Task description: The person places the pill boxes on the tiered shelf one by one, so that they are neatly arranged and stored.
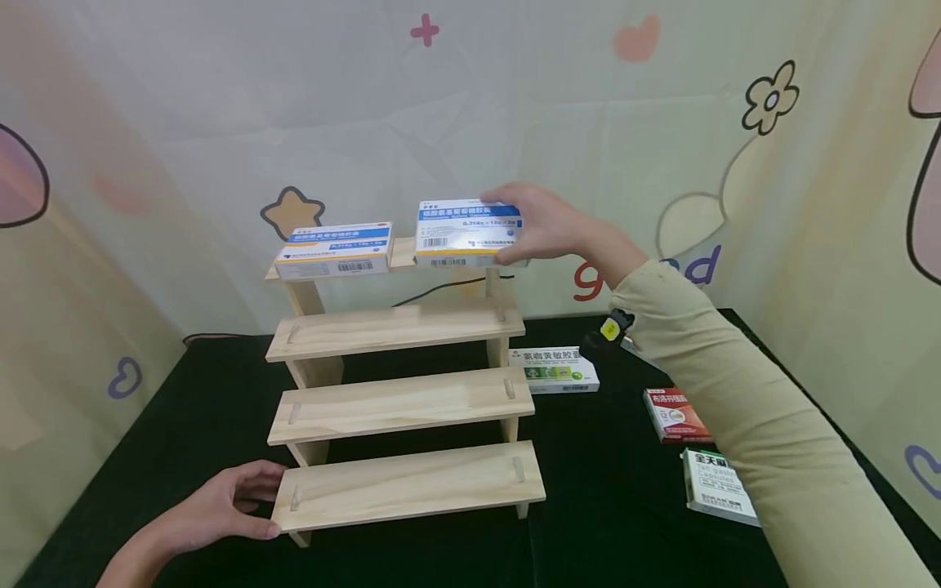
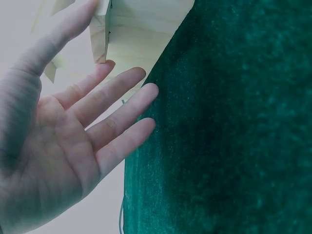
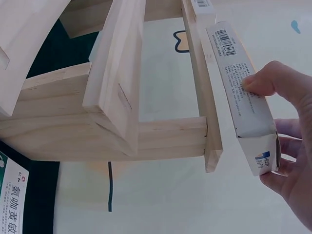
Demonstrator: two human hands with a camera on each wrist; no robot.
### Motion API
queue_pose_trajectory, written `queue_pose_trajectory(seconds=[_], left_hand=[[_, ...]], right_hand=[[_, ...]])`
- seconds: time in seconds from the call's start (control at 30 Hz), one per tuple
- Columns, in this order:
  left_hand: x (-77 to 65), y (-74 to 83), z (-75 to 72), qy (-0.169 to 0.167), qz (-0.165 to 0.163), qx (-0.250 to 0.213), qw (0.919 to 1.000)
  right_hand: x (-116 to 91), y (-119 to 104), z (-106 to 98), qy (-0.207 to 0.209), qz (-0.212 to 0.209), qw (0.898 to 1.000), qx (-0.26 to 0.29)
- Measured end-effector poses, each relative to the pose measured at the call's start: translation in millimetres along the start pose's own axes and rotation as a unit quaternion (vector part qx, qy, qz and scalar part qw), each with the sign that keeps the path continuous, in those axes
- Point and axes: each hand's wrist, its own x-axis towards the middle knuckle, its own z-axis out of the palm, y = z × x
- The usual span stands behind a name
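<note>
My right hand grips a white and blue medicine box by its right end, above the top shelf. In the right wrist view, the thumb presses the barcoded side of this box, and a gap shows between it and the shelf. Another white and blue box lies on the left of the top shelf. With fairly straight fingers, my left hand touches the left end of the bottom step of the wooden stepped rack. In the left wrist view its palm shows, the fingers spread.
A white and green capsule box lies right of the rack. Farther right are a red box and a white box, partly covered by the sleeve. Dark green cloth covers the table; a printed curtain hangs behind.
</note>
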Motion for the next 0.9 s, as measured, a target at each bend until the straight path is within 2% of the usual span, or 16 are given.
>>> queue_pose_trajectory(seconds=[0.23, 0.47, 0.7, 0.9], left_hand=[[-0.7, -0.2, -0.5, -0.001, 0.007, 0.000, 1.0000], [-0.8, 0.8, -0.2, 0.001, 0.006, 0.004, 1.0000], [-1.7, 0.9, -0.2, 0.002, 0.010, -0.002, 0.9999], [-2.6, 0.6, -1.2, 0.000, 0.013, -0.003, 0.9999]], right_hand=[[8.6, 3.4, 5.8, -0.010, -0.002, 1.000, 0.029], [16.0, 4.7, 10.3, -0.014, -0.005, 0.999, 0.031], [17.6, 6.6, 12.2, -0.020, 0.002, 0.999, 0.044], [17.7, 8.3, 11.5, -0.030, 0.007, 0.997, 0.077]])
